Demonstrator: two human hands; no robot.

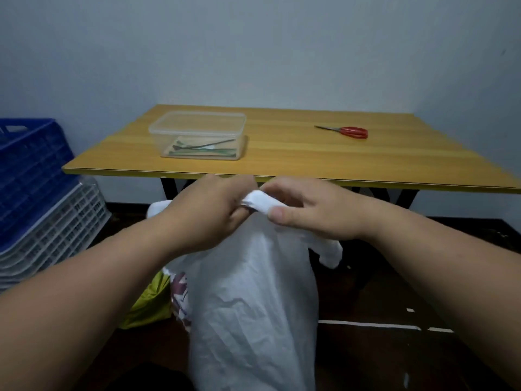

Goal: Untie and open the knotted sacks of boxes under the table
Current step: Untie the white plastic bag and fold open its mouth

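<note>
1. Sack [253, 300], white plastic, stands on the floor just in front of the table [282, 153], directly below both hands.
2. Its knot [258, 203], a twisted white roll, runs from 9 o'clock to 3 o'clock between the hands.
3. Left hand [208, 213] pinches the knot's 9 o'clock end with curled fingers.
4. Right hand [313, 213] pinches the 3 o'clock end between thumb and fingers.
5. Both hands sit equally near; loosening likely means pulling the ends apart sideways.
6. Red scissors [348, 131] lie on the table at 1 o'clock, well apart.
</note>
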